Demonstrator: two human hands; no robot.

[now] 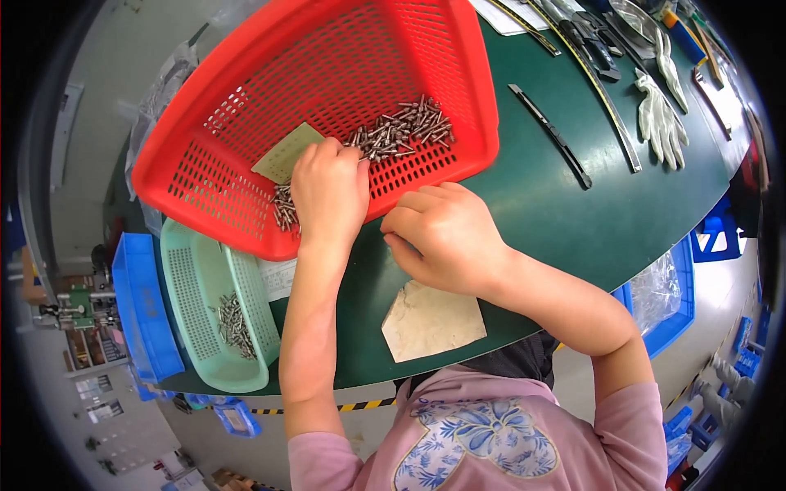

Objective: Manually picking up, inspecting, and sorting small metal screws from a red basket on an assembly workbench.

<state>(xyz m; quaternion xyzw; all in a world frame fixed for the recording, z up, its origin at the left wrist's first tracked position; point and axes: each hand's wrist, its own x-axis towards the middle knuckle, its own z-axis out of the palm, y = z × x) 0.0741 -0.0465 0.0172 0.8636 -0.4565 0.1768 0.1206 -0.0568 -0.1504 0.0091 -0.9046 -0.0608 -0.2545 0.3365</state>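
Observation:
A large red perforated basket [483, 98] stands tilted in front of me, with a pile of small silvery screw-like metal pieces [401, 131] along its near side. My left hand [329, 192] reaches over the near rim into the pile, its fingers curled closed; what they grip is hidden. Beside it, a yellowish card [286, 151] lies in the basket. Just outside the rim, above the green table, my right hand [446, 233] is closed with thumb and fingers bent together. Anything inside that hand is too small or covered to name. Below it, a worn cream-coloured pad [434, 322] lies at the table edge.
A pale green basket [264, 327] with more metal pieces [235, 327] stands at left, alongside a blue bin [147, 307]. On the green table [524, 221] lie a black utility knife [553, 135], a tape measure blade [602, 94] and white gloves [660, 121].

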